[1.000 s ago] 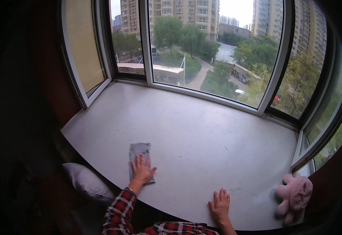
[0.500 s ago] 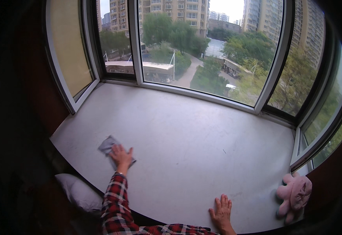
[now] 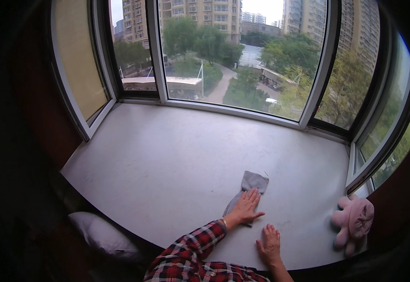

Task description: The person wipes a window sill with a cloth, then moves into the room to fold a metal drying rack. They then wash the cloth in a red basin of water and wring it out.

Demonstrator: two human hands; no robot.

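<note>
My left hand (image 3: 246,207) lies flat on a grey cloth (image 3: 255,181), palm down, its fingers stretched and the thumb pointing right. Bunched beneath the palm, the cloth shows on both sides of the hand and past the fingertips. It rests on the broad white window sill (image 3: 167,160), right of the middle. Just to the right and nearer, my right hand (image 3: 270,245) is set palm down on the bare sill, fingers extended, holding nothing. A red and black plaid sleeve covers my left forearm.
A pink plush toy (image 3: 354,220) sits at the sill's right end. A pale cushion (image 3: 102,232) lies below the front edge at left. Casement windows stand open at left (image 3: 92,123) and right (image 3: 355,181), around a large middle pane (image 3: 242,61).
My left hand and the cloth under it have swept from the left part of the sill across to the right, close to my right hand. My right hand stays on the sill; the view has shifted slightly.
</note>
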